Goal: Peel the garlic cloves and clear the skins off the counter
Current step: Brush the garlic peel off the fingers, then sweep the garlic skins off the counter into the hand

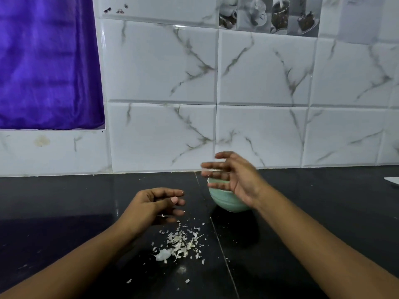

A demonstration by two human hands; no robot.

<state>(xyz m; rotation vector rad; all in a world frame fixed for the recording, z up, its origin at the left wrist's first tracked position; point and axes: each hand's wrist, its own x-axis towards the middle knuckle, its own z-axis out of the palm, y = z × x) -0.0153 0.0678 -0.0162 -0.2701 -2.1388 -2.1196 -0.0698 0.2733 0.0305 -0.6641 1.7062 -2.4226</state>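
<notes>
Black counter [64, 212] is bearing a green bowl [226, 203] — garlic skins [181, 244] lying left of it. Right hand [235, 180] is hovering at the bowl, fingers spread; left hand [155, 203], fingers loosely curled.

garlic skins [180, 244] lie scattered on black counter [64, 212] near green bowl [226, 203].

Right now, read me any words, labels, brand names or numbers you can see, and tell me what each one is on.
No text can be read in this view.
Green bowl: no label or mark shows on its visible side.
Picture tiles: images of cups and desserts, no lettering visible.
Small dark marks, upper left: too small to tell whether they are writing.
</notes>
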